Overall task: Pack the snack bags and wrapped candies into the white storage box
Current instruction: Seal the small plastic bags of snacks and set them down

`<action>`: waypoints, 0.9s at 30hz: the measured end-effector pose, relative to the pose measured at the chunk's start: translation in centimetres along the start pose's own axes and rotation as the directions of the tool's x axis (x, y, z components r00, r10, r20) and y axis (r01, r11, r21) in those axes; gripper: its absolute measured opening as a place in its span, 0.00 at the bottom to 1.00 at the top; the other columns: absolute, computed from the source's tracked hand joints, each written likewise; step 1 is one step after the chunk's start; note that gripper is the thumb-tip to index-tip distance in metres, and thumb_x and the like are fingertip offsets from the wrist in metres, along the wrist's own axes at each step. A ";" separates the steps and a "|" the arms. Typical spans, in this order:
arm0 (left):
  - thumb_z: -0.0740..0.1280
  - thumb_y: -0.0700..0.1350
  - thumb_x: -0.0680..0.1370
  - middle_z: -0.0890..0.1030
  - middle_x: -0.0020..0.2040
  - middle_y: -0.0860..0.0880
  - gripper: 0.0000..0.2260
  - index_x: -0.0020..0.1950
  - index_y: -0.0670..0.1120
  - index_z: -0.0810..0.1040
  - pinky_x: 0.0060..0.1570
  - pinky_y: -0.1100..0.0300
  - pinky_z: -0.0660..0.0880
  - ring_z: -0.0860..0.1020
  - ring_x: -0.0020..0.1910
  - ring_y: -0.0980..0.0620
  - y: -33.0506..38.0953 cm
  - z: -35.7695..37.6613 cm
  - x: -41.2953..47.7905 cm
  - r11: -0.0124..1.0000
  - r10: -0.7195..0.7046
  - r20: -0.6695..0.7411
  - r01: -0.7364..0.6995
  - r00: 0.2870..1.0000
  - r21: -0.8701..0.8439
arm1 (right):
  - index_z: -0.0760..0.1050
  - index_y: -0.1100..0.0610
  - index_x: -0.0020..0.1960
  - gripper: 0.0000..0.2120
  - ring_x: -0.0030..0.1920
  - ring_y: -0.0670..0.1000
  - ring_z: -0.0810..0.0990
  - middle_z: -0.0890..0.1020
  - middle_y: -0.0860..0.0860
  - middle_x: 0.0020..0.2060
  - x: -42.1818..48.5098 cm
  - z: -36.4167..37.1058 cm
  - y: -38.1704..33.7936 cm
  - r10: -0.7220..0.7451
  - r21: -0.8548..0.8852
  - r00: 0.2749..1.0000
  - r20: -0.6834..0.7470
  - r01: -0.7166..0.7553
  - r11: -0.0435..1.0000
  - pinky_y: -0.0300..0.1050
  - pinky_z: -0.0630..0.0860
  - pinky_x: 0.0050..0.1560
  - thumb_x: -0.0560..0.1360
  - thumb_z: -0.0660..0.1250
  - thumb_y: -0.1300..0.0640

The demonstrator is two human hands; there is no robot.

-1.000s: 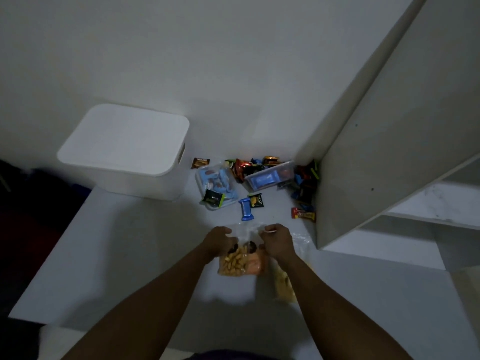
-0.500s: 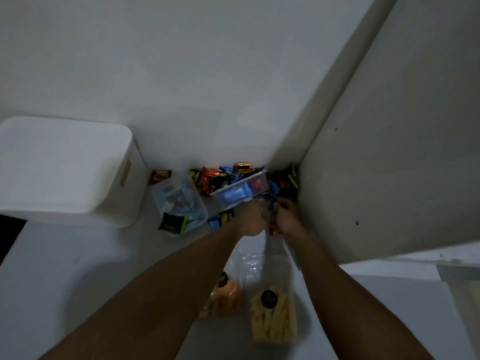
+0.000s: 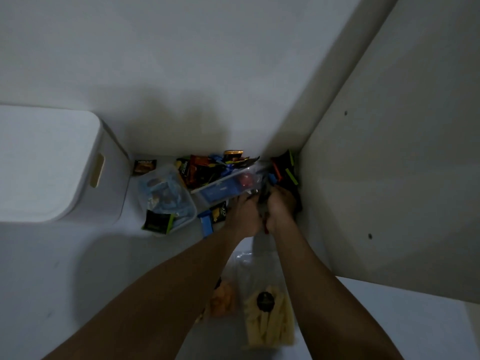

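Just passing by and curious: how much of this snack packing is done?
Nothing looks packed: the box is closed. The left hand and right hand are at the candies in the corner; whether they grip any is blurred. The yellow bag, orange bag and the candies remain outside.

Dim rm: white wall [image 3: 181,61] at back, white cabinet panel [image 3: 394,178] on R, pale tabletop [image 3: 52,268].
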State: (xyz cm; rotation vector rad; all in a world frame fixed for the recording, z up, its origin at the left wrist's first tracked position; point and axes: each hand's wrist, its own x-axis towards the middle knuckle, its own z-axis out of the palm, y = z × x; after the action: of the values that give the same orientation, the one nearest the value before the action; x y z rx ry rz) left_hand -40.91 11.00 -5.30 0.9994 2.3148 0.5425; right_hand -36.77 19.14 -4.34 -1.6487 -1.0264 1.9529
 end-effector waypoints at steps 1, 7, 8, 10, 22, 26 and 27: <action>0.65 0.39 0.75 0.73 0.64 0.42 0.16 0.63 0.42 0.76 0.55 0.54 0.72 0.70 0.63 0.42 -0.2 0.4 -0.7 1.000 0.010 -0.016 -0.010 1.000 0.009 | 0.83 0.56 0.51 0.06 0.46 0.56 0.85 0.86 0.56 0.47 0.2 -0.1 0.3 -0.020 -0.011 0.999 -0.046 0.019 1.000 0.54 0.84 0.46 0.74 0.71 0.59; 0.66 0.40 0.74 0.68 0.72 0.48 0.16 0.61 0.46 0.79 0.62 0.48 0.73 0.65 0.69 0.43 -0.5 1.3 -4.1 0.999 0.002 -0.015 -0.003 1.000 -0.047 | 0.72 0.62 0.53 0.21 0.44 0.55 0.82 0.82 0.57 0.47 -1.3 -0.7 1.1 -0.256 -0.149 0.946 -0.200 0.229 0.962 0.43 0.82 0.45 0.64 0.76 0.65; 0.66 0.39 0.74 0.74 0.66 0.46 0.14 0.58 0.45 0.80 0.58 0.47 0.75 0.70 0.65 0.43 -0.4 1.1 -4.4 0.995 0.000 -0.006 0.000 1.000 -0.100 | 0.68 0.62 0.55 0.22 0.42 0.51 0.79 0.79 0.54 0.44 -2.0 -0.9 0.9 -0.283 -0.148 0.941 -0.184 0.258 0.955 0.32 0.79 0.41 0.66 0.74 0.70; 0.64 0.36 0.73 0.79 0.55 0.45 0.10 0.52 0.43 0.80 0.52 0.48 0.77 0.77 0.56 0.43 -0.1 0.6 -4.9 0.980 0.001 0.006 0.000 1.000 -0.201 | 0.66 0.59 0.54 0.23 0.37 0.46 0.75 0.74 0.49 0.38 -3.0 -1.4 0.9 -0.332 -0.208 0.937 -0.113 0.305 0.930 0.25 0.73 0.38 0.67 0.73 0.74; 0.63 0.38 0.81 0.81 0.48 0.50 0.09 0.58 0.42 0.79 0.43 0.71 0.75 0.78 0.45 0.56 5.1 -5.9 -8.1 0.777 -0.019 0.044 0.043 0.999 -0.628 | 0.73 0.66 0.49 0.09 0.46 0.52 0.70 0.69 0.56 0.49 -9.4 -4.9 -1.0 -0.637 -0.569 0.768 0.072 0.556 0.606 0.38 0.67 0.49 0.70 0.68 0.70; 0.64 0.40 0.79 0.81 0.53 0.47 0.12 0.63 0.42 0.76 0.54 0.53 0.77 0.79 0.54 0.47 6.9 -9.1 -9.0 0.713 -0.110 -0.037 0.053 0.993 -0.700 | 0.74 0.67 0.55 0.12 0.49 0.50 0.71 0.68 0.56 0.53 -12.8 -5.8 -3.1 -0.713 -0.522 0.692 0.114 0.652 0.550 0.30 0.64 0.49 0.72 0.68 0.71; 0.65 0.41 0.79 0.81 0.54 0.47 0.16 0.67 0.42 0.74 0.51 0.56 0.76 0.78 0.54 0.47 7.3 -10.0 -9.2 0.698 -0.134 -0.078 0.038 0.988 -0.715 | 0.74 0.67 0.55 0.12 0.49 0.51 0.73 0.70 0.56 0.53 -13.8 -5.9 -3.8 -0.703 -0.478 0.700 0.127 0.664 0.575 0.30 0.66 0.48 0.72 0.68 0.70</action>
State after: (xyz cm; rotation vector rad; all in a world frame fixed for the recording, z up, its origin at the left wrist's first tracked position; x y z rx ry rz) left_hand -38.09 7.31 9.45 0.4709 1.9367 1.3668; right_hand -28.49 13.68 7.49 -1.2060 -1.9055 1.1327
